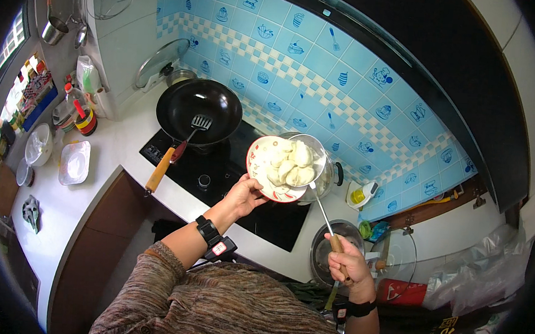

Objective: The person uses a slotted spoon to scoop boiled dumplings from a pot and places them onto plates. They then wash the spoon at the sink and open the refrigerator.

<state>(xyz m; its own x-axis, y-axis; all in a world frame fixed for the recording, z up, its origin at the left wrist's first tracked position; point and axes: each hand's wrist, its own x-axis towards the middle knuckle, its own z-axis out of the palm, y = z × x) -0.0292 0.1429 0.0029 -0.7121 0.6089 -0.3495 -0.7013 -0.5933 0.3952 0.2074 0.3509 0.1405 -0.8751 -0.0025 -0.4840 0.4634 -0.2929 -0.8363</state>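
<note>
My left hand [244,196] grips the near edge of a round plate [257,154], white with a red rim, above the cooktop. Pale dumplings [284,167] are heaped on its right side. In my right hand [352,267] is a wire skimmer by its wooden handle [336,243]. The skimmer's mesh head [319,153] overlaps the plate's right side, with dumplings in front of it; I cannot tell how many of them rest in the mesh. Plate and skimmer partly hide a pot [326,184] on the cooktop behind them.
A black wok [188,104] with a slotted spatula [201,123] in it stands on the left of the black cooktop [217,188]. To the right are a metal bowl [320,256] and a glass lid [404,255]. A white tray [75,162] lies on the left counter.
</note>
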